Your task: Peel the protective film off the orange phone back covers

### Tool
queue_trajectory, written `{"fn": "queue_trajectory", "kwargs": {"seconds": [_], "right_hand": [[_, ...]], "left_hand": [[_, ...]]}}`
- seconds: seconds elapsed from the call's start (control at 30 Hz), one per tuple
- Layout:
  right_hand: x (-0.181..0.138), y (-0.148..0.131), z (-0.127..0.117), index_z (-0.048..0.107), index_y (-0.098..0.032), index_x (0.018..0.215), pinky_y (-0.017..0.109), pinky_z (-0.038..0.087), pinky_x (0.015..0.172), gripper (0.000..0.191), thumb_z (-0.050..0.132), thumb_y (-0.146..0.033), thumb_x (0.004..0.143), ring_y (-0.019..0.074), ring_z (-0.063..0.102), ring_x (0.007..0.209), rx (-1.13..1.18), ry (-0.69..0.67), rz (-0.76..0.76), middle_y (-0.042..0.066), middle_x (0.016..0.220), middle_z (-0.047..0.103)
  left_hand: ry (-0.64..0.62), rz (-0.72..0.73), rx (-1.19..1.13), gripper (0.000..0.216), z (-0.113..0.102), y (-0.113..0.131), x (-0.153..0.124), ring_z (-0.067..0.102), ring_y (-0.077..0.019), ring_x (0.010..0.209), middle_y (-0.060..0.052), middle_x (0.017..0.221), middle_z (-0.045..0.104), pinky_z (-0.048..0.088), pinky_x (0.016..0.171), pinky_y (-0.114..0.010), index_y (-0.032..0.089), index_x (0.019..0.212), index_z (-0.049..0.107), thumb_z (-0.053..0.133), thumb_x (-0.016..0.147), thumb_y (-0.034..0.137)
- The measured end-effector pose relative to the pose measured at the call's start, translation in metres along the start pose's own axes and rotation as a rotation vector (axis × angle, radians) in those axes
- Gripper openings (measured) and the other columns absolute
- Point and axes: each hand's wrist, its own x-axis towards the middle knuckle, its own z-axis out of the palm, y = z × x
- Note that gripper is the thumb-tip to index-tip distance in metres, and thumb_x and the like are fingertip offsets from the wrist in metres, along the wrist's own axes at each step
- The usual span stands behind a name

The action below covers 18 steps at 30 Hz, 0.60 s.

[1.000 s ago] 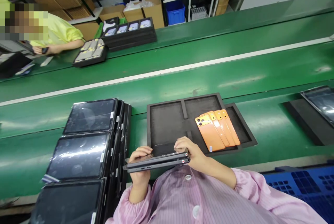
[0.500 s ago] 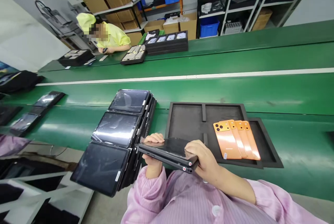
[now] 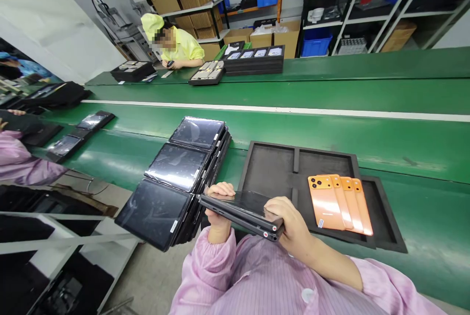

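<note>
Two dark tablets [image 3: 244, 209], stacked flat one on the other, are held close to the chest above the near edge of the green bench [image 3: 404, 133]; glossy black screens are shown, and a small red dot is seen on the corner nearest the right hand. The stack is tilted slightly, its right end lower. The left hand [image 3: 217, 202] is placed at the left end, with fingers [image 3: 220, 188] curled over the top edge and closed on the stack. The right hand [image 3: 290, 219] is wrapped around the right corner, its fingers closed on the same stack, the wrist bent inward. Both forearms are covered by pink striped sleeves [image 3: 257, 280]. Just beyond the tablets a black foam tray [image 3: 271, 168] is set, with orange phones [image 3: 340, 202] fanned in its right compartment. Rows of dark tablets [image 3: 179, 173] are stacked to the left
</note>
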Motion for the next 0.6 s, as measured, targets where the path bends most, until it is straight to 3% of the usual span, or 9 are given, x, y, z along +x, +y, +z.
{"fn": "queue_trajectory", "kwargs": {"seconds": [0.6], "right_hand": [[0.0000, -0.0013, -0.0005, 0.048, -0.023, 0.103, 0.038, 0.050, 0.069, 0.027, 0.043, -0.008, 0.080, 0.0218, 0.057, 0.080, -0.058, -0.037, 0.059, 0.007, 0.089, 0.061]], "left_hand": [[-0.007, -0.125, -0.063, 0.060, 0.0008, -0.0096, 0.0015, 0.046, -0.0127, 0.049, 0.001, 0.052, 0.050, 0.038, 0.052, -0.028, 0.020, 0.062, 0.056, 0.050, 0.065, 0.079]]}}
